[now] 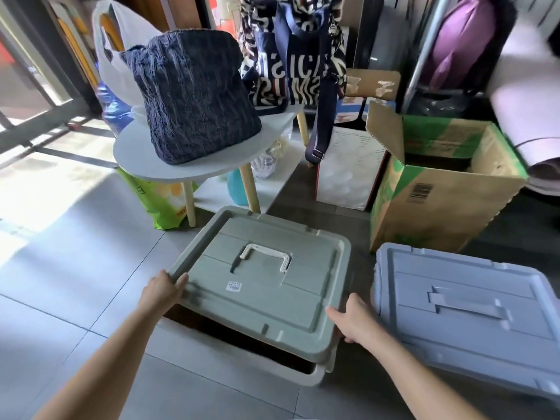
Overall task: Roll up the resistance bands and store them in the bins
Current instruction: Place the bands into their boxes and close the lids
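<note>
Both forearms reach forward and down over the tiled floor (75, 268), one to each side of the nearest bin, so the load is shared evenly. The left hand (163, 291) grips the left corner of the green lid (260, 286), its fingers (178, 280) curled over the raised edge. The right hand (351, 322) takes the right edge, thumb laid flat on top while the other fingers wrap under the rim, mostly hidden. Held at two opposite sides like this, the lid stays fairly level and will not twist. It sits askew, lifted off the green bin (318, 375) at the near side, where a dark gap opens into the inside; nothing in there can be made out. The white handle (266, 257) on top is left alone, probably because a wide lid swings from a single middle grip.

No resistance bands show anywhere in view, so I cannot tell where they are; judging by the grip, this is the step of opening or closing their storage.

Just to the right lies a blue bin (463, 313), lid on. Beyond it stands an open cardboard box (439, 204). Farther left, a small round counter (142, 153) carries a navy knitted bag (194, 98), keeping it off the floor
</note>
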{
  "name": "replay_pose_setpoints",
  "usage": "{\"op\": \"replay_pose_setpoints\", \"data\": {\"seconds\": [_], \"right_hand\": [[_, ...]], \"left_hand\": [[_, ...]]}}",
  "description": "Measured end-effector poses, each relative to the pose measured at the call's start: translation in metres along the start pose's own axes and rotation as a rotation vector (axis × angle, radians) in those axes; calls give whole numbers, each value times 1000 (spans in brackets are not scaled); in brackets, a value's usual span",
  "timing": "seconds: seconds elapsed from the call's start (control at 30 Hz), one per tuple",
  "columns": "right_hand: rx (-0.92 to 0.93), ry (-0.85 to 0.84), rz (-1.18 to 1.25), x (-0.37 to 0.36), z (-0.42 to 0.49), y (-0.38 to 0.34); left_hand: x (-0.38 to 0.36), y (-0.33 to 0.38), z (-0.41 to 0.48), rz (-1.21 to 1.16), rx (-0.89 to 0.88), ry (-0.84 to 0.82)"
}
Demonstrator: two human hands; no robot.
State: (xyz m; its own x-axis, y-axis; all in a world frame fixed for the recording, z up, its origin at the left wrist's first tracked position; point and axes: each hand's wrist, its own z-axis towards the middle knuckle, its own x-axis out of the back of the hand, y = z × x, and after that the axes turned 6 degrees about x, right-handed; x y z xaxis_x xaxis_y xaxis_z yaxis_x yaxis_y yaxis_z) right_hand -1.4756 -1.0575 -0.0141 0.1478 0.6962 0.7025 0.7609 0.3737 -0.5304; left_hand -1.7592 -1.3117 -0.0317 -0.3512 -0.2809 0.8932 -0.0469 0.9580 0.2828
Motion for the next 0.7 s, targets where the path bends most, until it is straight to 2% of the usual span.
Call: {"op": "replay_pose_setpoints", "data": {"seconds": [0.3, 0.53, 0.7], "right_hand": [[4, 14, -298, -21, -8, -8], [22, -9, -345, -20, -18, 0], [11, 73, -265, -31, -16, 7]], "left_hand": [[4, -34, -21, -44, -14, 108], [-5, -52, -29, -72, -59, 100], [-14, -53, -20, -114, -63, 34]]}}
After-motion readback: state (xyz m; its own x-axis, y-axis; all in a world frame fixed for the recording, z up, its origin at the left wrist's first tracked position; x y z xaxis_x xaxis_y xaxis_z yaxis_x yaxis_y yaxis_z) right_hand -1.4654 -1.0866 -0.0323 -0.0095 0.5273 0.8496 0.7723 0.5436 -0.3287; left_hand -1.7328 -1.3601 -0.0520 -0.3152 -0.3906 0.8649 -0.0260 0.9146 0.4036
